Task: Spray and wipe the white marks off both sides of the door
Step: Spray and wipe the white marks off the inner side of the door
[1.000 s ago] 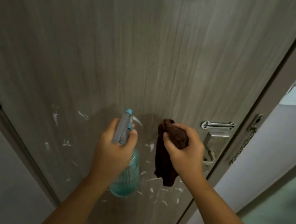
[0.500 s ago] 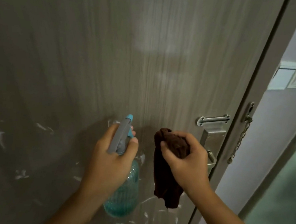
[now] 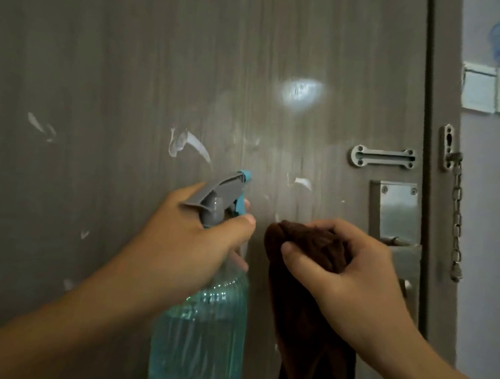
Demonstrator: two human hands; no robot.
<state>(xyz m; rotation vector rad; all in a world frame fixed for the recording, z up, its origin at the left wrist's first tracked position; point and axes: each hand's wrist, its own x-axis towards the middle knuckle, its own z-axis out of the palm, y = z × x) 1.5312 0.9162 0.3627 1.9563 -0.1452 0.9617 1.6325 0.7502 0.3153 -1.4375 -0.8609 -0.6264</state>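
Head view: I look forward and slightly down from the person's head, close to the door (image 3: 133,53), just beyond the left hand (image 3: 187,244).
Shared views: none; I have one camera.

The door (image 3: 133,53) is grey-brown with vertical wood grain. White marks (image 3: 196,148) are scattered across its middle and left areas. Fixed near its right edge: a slotted metal chain plate (image 3: 383,157) above a steel lock plate (image 3: 394,209).
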